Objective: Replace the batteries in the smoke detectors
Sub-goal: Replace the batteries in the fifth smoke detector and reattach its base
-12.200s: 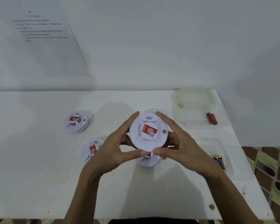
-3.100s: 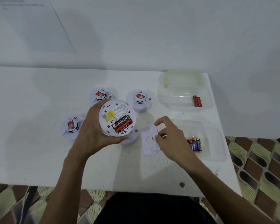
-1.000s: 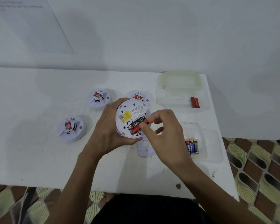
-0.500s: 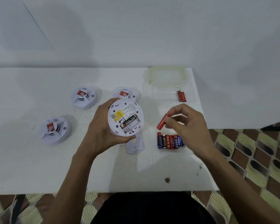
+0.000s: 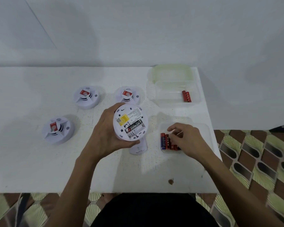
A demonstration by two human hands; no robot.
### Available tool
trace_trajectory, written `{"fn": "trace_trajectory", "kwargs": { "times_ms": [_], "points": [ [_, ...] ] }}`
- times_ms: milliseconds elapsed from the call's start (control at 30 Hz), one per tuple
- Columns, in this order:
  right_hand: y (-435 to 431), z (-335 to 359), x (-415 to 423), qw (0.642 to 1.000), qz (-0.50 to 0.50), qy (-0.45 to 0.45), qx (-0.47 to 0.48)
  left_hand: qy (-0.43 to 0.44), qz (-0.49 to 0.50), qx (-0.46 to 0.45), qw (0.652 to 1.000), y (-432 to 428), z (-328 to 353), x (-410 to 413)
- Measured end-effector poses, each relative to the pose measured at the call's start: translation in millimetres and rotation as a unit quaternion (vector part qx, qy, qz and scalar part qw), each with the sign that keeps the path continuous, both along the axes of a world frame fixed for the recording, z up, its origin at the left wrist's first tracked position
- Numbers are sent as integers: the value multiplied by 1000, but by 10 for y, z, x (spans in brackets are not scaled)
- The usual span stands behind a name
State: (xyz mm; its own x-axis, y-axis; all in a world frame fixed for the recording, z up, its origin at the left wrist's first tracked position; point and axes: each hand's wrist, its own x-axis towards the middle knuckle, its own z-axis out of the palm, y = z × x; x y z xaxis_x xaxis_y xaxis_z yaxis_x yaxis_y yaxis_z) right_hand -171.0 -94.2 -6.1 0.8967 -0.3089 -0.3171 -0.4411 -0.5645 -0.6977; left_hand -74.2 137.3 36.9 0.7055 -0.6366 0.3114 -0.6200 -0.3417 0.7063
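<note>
1. Because its open back must face up, the left hand (image 5: 105, 133) grips the detector (image 5: 130, 124) by its rim, over the table's (image 5: 31, 161) middle.
2. One battery (image 5: 134, 126) sits inside; the next slot looks empty.
3. By the right edge, the right hand (image 5: 187, 140) curls over batteries (image 5: 166, 141) in a box (image 5: 205, 128); I cannot tell if it holds one.

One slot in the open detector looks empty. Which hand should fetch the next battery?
Right. The right hand is at the batteries in the near container. The left hand grips the smoke detector, slot up, and is best left steadying it.
</note>
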Motion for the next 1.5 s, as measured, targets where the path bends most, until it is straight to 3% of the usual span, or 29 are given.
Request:
{"fn": "trace_trajectory", "kwargs": {
  "times_ms": [100,200,267,367,667,867,1067,1167,1333,1500],
  "points": [
    [13,136,27,999,-7,-50,-21,15,5,4,1000,28,-25,2],
    [168,336,87,988,7,-153,29,18,3,4,1000,11,-26,10],
    [309,463,135,973,64,-220,42,14,-1,4,1000,3,-36,16],
    [440,532,247,946,174,-275,-13,11,-2,13,1000,39,-102,34],
    [510,609,505,876,365,-279,-143,37,-36,-13,999,-18,-66,62],
    [506,697,577,846,424,-268,-181,91,31,42,995,48,-377,144],
    [473,753,619,820,468,-251,-215,114,4,56,992,41,-215,103],
    [458,755,628,808,483,-244,-232,128,-29,-6,991,-9,-128,72],
    [429,748,641,819,480,-251,-191,119,-34,-22,992,48,-332,109],
    [340,777,607,885,385,-256,-47,63,-29,10,998,34,-201,134]
  ]
}}
